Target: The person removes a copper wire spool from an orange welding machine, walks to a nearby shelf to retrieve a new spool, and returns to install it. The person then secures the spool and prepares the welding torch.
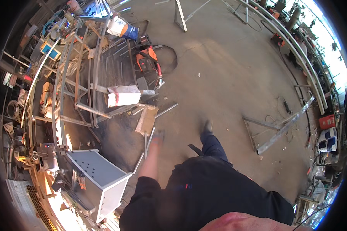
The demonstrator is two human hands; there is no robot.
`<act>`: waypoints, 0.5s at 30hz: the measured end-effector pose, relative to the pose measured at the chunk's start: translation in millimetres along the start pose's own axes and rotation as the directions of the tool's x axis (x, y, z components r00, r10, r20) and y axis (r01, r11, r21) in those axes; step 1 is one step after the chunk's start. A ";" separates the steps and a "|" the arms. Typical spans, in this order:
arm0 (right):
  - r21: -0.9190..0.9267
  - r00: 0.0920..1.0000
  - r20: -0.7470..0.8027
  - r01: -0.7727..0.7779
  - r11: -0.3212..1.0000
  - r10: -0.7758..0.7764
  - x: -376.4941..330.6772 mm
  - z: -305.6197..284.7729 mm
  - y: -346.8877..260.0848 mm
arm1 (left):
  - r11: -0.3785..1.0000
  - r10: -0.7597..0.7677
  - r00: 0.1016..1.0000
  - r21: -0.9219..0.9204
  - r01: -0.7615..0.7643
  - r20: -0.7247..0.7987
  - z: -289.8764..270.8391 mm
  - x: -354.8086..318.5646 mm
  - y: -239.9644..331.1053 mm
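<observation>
My left hand (pixel 157 138) hangs low beside my body, smeared by motion, so its fingers cannot be made out. In the picture it overlaps thin metal strips (pixel 149 141) on the floor; whether it touches or holds anything is unclear. My right hand does not show; my dark shirt fills that side. One leg (pixel 213 146) is stretched forward in a step. Beyond my left hand lies a flat brownish board (pixel 146 119), with a white bag (pixel 124 95) just past it. An orange and black machine (pixel 147 59) with a red-ended hose stands farther off.
To my left stand a grey metal cabinet (pixel 98 167) and a welded metal frame (pixel 94 73). A white and blue bag (pixel 122 27) rests against the frame. On the right are a triangular metal frame (pixel 285 126), long curved rails (pixel 297 46) and a red box (pixel 327 122). Cables trail over the floor.
</observation>
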State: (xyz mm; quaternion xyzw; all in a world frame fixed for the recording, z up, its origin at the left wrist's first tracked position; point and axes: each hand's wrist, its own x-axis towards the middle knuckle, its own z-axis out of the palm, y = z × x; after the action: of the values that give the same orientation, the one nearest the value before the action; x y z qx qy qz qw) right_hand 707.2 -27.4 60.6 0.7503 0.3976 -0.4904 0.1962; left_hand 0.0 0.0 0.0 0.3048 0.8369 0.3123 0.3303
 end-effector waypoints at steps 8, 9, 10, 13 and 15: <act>0.808 0.317 -0.219 0.589 0.010 -0.923 231.1 -83.7 -229.3 | 0.892 -0.276 0.933 -0.299 0.338 0.230 70.3 300.5 114.3; 0.607 0.696 -0.105 0.611 0.508 -0.710 265.5 -110.1 -300.1 | 0.972 -0.201 0.955 -0.079 0.223 0.219 74.4 316.2 115.8; 0.198 0.965 0.022 0.253 0.947 -0.262 289.1 -138.3 -380.3 | 0.986 -0.167 0.963 0.019 0.166 0.213 75.5 331.2 121.6; -0.241 0.968 -0.023 0.238 0.941 -0.250 314.0 -237.0 -613.8 | 0.900 -0.406 0.874 -0.047 0.433 0.268 83.4 353.3 141.8; -0.083 0.879 0.037 0.477 0.875 -0.475 313.7 -305.9 -754.1 | 0.738 -0.579 0.748 -0.180 0.650 0.324 89.3 374.6 156.9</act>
State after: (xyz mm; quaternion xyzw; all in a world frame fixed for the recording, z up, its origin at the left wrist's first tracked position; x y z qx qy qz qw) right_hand 353.3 766.4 -12.0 0.6163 0.5898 -0.5110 0.1061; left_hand -109.2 394.2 -74.6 -0.0048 0.7891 0.2601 0.5565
